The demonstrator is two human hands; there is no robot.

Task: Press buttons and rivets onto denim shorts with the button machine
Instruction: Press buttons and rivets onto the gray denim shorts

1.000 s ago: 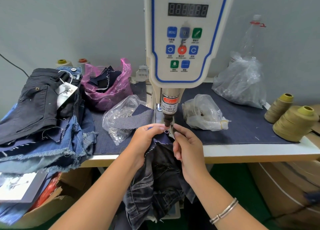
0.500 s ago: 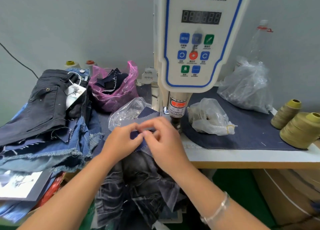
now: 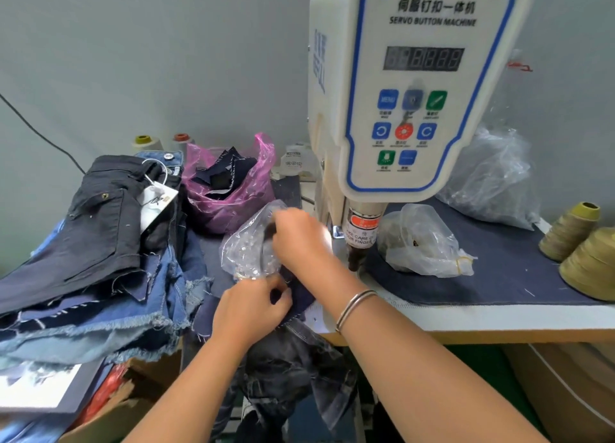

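Head view: your right hand (image 3: 299, 234) reaches into the clear bag (image 3: 248, 252) of small silver fasteners; its finger posture is blurred, cannot tell. Your left hand (image 3: 249, 312) pinches the dark denim shorts (image 3: 293, 359) at the bench (image 3: 466, 321) edge, just beside the button machine (image 3: 412, 93). The pink bag (image 3: 229, 189) holds dark fabric scraps.

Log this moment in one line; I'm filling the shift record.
right hand: reaching into rivet bag | left hand: holding shorts | machine: idle
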